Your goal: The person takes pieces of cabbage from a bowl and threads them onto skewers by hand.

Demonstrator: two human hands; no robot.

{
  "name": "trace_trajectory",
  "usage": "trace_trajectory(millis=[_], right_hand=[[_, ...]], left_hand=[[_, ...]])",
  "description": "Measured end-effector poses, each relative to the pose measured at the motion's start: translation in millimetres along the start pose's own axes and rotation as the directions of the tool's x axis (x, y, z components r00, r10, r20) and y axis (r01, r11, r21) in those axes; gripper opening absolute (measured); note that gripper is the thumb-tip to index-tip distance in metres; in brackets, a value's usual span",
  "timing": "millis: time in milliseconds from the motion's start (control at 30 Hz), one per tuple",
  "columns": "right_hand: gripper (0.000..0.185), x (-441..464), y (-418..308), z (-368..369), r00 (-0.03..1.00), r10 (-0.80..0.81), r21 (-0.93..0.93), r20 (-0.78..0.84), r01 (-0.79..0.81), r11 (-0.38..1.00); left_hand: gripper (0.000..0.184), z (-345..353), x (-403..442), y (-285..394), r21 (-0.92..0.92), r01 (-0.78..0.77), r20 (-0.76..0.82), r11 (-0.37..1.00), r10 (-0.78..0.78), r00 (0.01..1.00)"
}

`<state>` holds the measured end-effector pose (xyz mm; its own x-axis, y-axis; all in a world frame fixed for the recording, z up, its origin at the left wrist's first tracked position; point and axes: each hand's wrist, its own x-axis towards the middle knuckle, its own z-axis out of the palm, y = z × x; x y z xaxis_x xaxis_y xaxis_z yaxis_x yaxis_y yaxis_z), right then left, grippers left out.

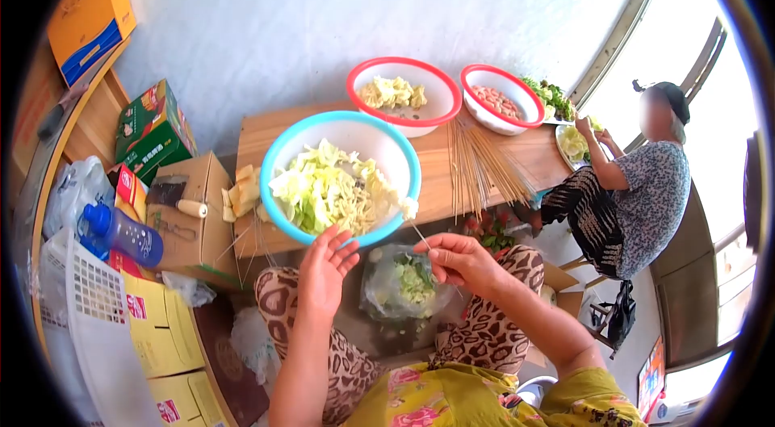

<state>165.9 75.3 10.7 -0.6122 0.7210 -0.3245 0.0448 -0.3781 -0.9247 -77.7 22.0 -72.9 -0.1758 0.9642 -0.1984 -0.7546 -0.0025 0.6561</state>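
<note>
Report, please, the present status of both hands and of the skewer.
Left hand open, holding nothing. Right hand pinching skewer, pale vegetable piece at its tip. Blue-rimmed bowl close beyond the hands; nothing seen blocking them.

Behind the wooden table [432, 154] there is a pale bluish-white wall [291, 19]. At the right, the bright daylight comes in through a tall opening [686, 19] with a metal frame. The floor [565, 304] is grey. At the left stands a curved wooden shelf [89, 116], and near it are yellow boxes [161, 326].
</note>
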Motion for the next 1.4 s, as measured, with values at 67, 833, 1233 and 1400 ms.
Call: trace_trajectory(millis=[67, 833, 1233, 1400], right_hand=[[0.024, 20.1, -12.6, -12.9, 0.999, -0.006, -0.032, -0.031, 0.005, 0.999], [0.015, 311.1, -86.2, -225.6, 0.854, -0.141, -0.340, -0.500, -0.044, 0.939], [0.013, 411.9, -63.0, -247.6, 0.817, -0.198, -0.816, -0.542, -0.454, 0.357], [0.018, 375.0, -68.1, -227.3, 0.765, -0.478, -0.889, -0.432, -0.269, 0.371]], left_hand=[[0.043, 2.2, -2.8, 1.6, 0.009, 0.036, -0.001, 0.999, -0.036, 0.999], [0.030, 12.1, -4.9, 9.8, -0.028, 0.088, -0.046, 0.996, -0.089, 0.995], [0.029, 13.5, 2.5, 5.2, -0.085, 0.167, 0.079, 0.982, -0.160, 0.984], [0.032, 9.5, -0.7, 7.0, -0.111, 0.237, 0.107, 0.965, -0.225, 0.968]])
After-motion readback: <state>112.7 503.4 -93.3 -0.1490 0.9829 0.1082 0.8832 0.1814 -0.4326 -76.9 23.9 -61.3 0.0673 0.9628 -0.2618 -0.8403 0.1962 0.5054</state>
